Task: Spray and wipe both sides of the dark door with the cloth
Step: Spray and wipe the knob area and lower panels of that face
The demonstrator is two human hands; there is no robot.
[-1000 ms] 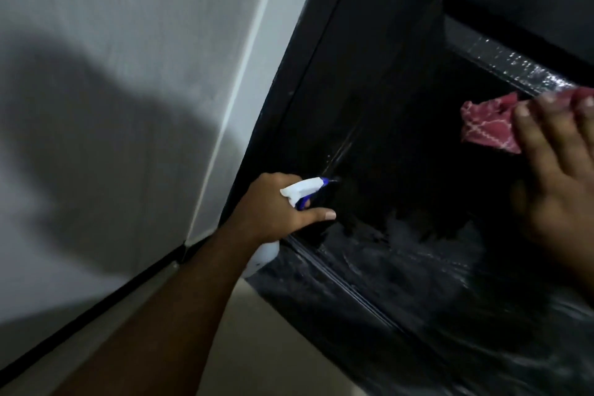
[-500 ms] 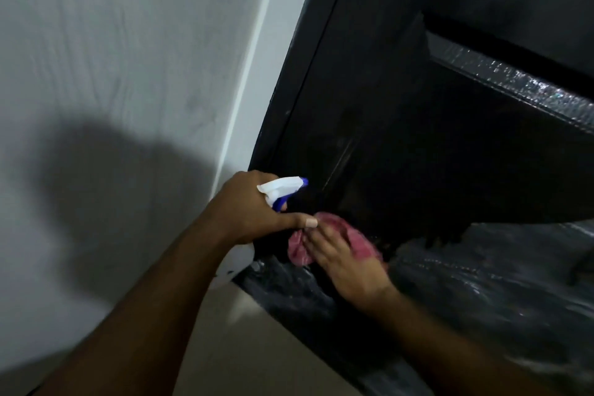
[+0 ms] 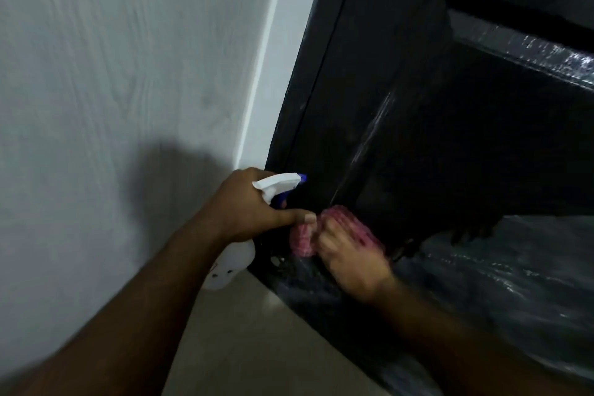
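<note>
One cloth [image 3: 302,243] swept down-left, one spray bottle [image 3: 232,262], one door [image 3: 418,138]

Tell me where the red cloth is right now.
In the head view the red cloth is low and centre, bunched in the right hand against the dark door, just right of the left hand gripping the spray bottle.
</note>
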